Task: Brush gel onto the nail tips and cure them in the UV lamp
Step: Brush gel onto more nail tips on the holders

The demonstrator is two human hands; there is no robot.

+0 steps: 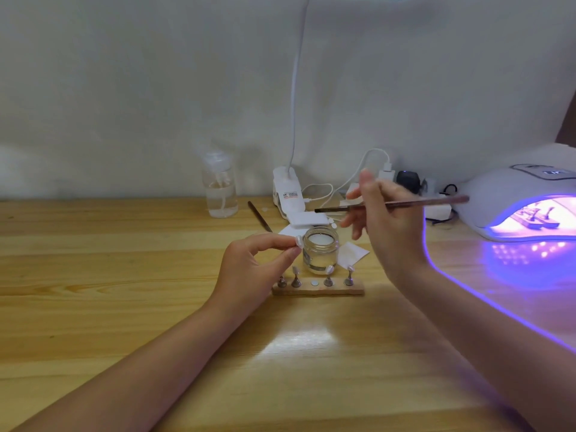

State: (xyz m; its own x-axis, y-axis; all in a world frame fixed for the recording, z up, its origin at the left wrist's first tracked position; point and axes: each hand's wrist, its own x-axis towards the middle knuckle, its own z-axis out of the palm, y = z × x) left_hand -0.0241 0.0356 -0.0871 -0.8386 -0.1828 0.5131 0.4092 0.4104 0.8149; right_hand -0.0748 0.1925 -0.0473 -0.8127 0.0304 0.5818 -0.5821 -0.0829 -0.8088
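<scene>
**Nail tip pinched in the left hand, brush raised in the right**

We are seeing the left hand (249, 269) pinching a pale nail tip (299, 241) between thumb and forefinger, its other fingers curling under the palm; the tip is sitting just left of the glass jar (320, 254), level with its rim. The right hand (386, 226) is gripping a brush (392, 204) near the middle of its handle, holding it almost level, bristles pointing left above the jar and touching nothing; some fingers are spreading loosely below the handle.

We are finding the small stand under the pinched tip hidden by the fingers; the UV lamp (511, 194) is being cut off by the right edge, glowing violet, with a wooden strip of stands inside it only dimly readable.

The open jar is holding a clear gel; the wooden holder (318, 289) in front of it is carrying four stands and one bare metal disc; the clear bottle (219, 188) behind is standing partly full of liquid.
</scene>
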